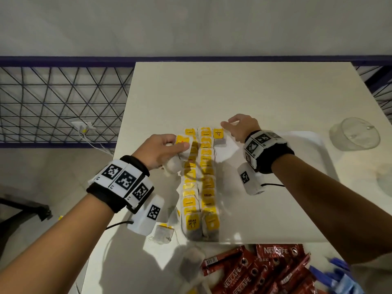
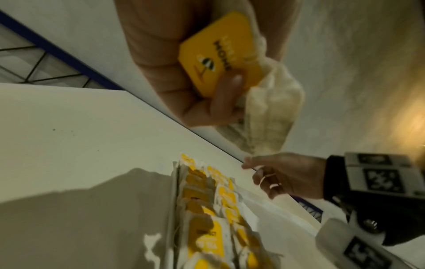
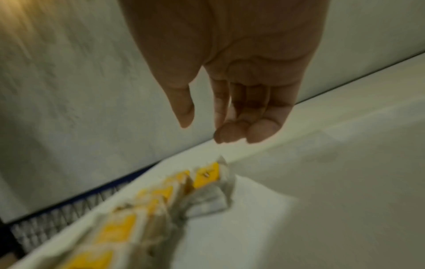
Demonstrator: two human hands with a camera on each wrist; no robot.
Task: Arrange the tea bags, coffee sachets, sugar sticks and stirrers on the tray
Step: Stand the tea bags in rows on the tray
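Left grip clamps a yellow-tagged tea bag above the tray's left rows; right grip hangs empty, fingers loose, by its far edge.

I count two long rows of yellow-tagged paper tea bags on the white plastic tray, too overlapped for an exact tally, and one lone bag starting a third row. A few loose bags lie off the tray. Red coffee sachets form one uncountable heap. I see one clear plastic cup.
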